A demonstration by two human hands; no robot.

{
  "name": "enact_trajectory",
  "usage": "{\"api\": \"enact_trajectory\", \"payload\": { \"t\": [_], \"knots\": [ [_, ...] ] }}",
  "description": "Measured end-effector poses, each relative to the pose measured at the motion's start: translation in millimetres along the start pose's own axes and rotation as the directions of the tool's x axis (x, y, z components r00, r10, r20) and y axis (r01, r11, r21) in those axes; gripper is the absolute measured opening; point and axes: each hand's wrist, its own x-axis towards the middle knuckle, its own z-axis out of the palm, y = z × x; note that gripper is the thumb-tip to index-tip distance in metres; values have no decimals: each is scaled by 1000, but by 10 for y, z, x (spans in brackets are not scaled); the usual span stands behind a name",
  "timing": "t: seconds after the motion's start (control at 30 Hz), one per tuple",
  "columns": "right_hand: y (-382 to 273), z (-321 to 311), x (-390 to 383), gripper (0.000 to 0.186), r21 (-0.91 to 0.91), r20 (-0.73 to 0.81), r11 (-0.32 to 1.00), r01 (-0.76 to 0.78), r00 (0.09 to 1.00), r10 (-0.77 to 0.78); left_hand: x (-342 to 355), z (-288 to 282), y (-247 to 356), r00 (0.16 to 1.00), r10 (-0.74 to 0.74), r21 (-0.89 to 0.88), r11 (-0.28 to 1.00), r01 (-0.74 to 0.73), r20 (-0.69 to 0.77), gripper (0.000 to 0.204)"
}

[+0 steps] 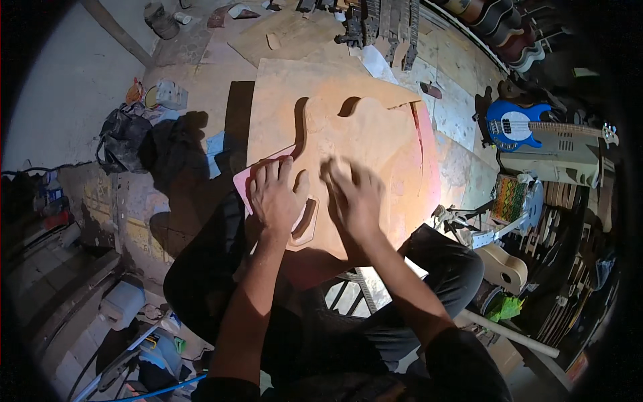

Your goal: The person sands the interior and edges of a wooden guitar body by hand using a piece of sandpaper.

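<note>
A bare wooden guitar body (318, 134) with a curved horn and a long cut-out slot lies flat on a wooden board (273, 84) in front of me. My left hand (273, 199) rests palm down over the body's left edge, beside the slot, fingers stretched and slightly apart. On the middle of the body, my right hand (360, 201) presses down and is smeared by motion. Its fingertips touch the wood, and I cannot make out whether anything is under them. A pink edge (241, 182) shows beneath the wood at the left.
To the right, a blue electric bass (516, 126) leans by a grey case (549, 161), above an unfinished guitar body with a round hole (504, 269). Clamps (365, 27) lie at the far side. A black bag (124, 137) sits at the left, near a pale jug (122, 303).
</note>
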Motion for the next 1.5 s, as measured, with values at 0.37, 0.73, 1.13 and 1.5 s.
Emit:
{"api": "enact_trajectory", "payload": {
  "t": [0.37, 0.73, 1.13, 1.5],
  "knots": [
    [-122, 23, 13, 47, 84, 66, 996, 5, 998, -10, -1, -19, -8, 999, -19, 4, 1000, 19, 33, 43],
    [-52, 47, -119, 30, 73, 59, 997, 1, 998, -6, -24, 26, -28, 1000, -17, 20, 1000, 17, 19, 45],
    [-55, 101, 152, 24, 87, -21, 996, 32, 999, -30, -13, -13, -20, 1000, -16, -9, 1000, 16, 3, 38],
    [-61, 116, 125, 29, 153, 24, 987, -39, 999, 36, -20, 12, -44, 1000, -25, -39, 999, 25, -16, 34]
  ]
}}
